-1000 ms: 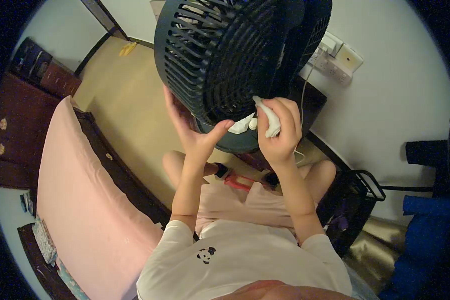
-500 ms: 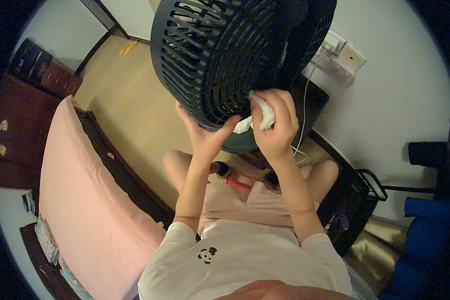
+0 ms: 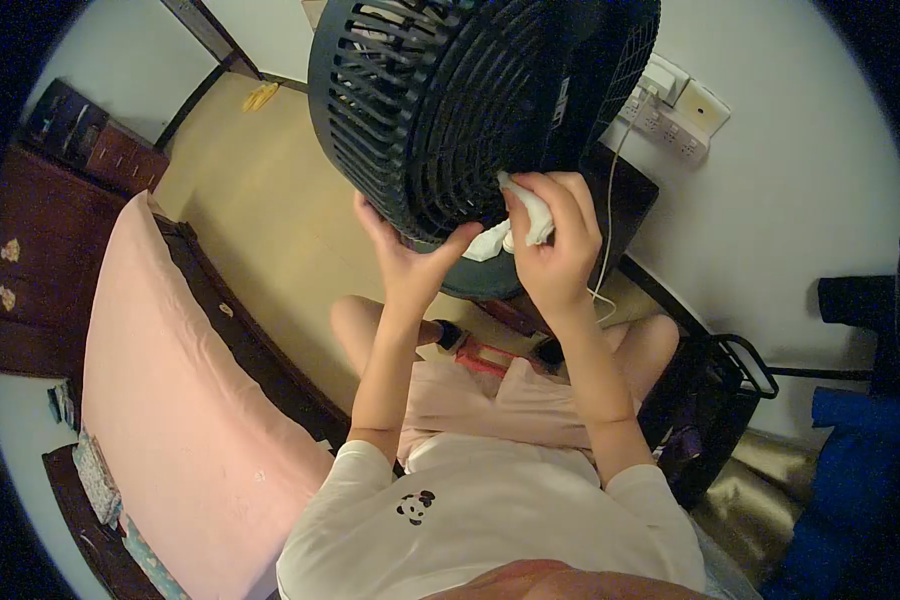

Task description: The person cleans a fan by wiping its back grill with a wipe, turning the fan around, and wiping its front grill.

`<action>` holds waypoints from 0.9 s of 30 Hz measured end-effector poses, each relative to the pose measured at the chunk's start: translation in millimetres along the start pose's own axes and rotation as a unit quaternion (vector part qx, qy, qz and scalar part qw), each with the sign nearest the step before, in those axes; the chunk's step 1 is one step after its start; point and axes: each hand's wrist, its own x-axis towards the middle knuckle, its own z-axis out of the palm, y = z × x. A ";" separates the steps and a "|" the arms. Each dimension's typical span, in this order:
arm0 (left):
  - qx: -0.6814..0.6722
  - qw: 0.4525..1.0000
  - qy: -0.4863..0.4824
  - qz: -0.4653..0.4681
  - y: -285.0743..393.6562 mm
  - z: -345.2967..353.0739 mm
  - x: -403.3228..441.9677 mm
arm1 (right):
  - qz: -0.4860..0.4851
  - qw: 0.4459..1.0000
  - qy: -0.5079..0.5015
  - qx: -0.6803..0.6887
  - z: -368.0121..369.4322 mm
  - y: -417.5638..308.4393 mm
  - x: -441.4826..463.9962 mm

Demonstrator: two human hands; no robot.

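Observation:
A dark fan [image 3: 410, 130] with a slatted grille is held up in front of me, tilted. My left hand [image 3: 410, 262] grips the lower rim of its cage, thumb on one side and fingers on the other. My right hand [image 3: 560, 245] is closed on a crumpled white cloth or tissue [image 3: 536, 215], its tip pressed to the grille. Below the fan is a dark green round surface [image 3: 475, 285], with another white crumpled piece [image 3: 488, 243] by it, partly hidden by the hands.
To the left stands a bed with a pink sheet [image 3: 190, 380]. A power strip [image 3: 665, 130] is on the right wall, a white cable [image 3: 610, 220] hanging near it. A black rack [image 3: 715, 410] stands at my right. Something yellow [image 3: 260, 97] lies on the far floor.
The fan has turned slightly, so a pale label on its dark housing now shows. My right hand and the white cloth have shifted slightly up along the grille; my left hand keeps its grip.

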 end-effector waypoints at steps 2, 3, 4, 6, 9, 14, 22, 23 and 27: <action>-0.022 0.999 -0.013 0.032 -15.9 -7.1 -4.3 | 0.000 1.000 -0.004 0.020 -6.5 3.5 -1.7; -0.023 0.999 -0.013 0.033 -16.3 -7.2 -4.8 | 0.000 1.000 0.028 0.007 -11.3 4.7 -5.1; -0.057 0.994 -0.007 0.089 -16.3 -7.3 -6.5 | 0.000 0.998 0.060 -0.007 -15.9 3.3 -8.6; -0.090 0.986 -0.002 0.142 -10.8 -6.2 -12.0 | 0.018 0.997 0.059 -0.050 -26.4 -5.4 -14.3; -0.172 0.977 0.110 0.063 7.1 -6.8 -8.5 | 0.072 0.994 0.061 -0.050 -32.4 -9.6 -23.1; -0.146 0.960 0.096 0.217 -6.8 -46.5 11.4 | -0.106 0.994 0.031 -0.013 -38.1 -25.5 7.2; -0.214 0.968 0.118 0.056 27.8 -27.4 41.5 | -0.279 0.943 0.182 -0.002 17.5 -53.8 80.2; -0.213 0.968 0.119 0.057 26.3 -27.3 38.4 | -0.280 0.943 0.182 0.000 19.9 -54.1 80.7; -0.171 0.976 0.118 0.070 27.0 -18.8 31.8 | -0.259 0.959 0.117 -0.001 27.4 -52.0 58.8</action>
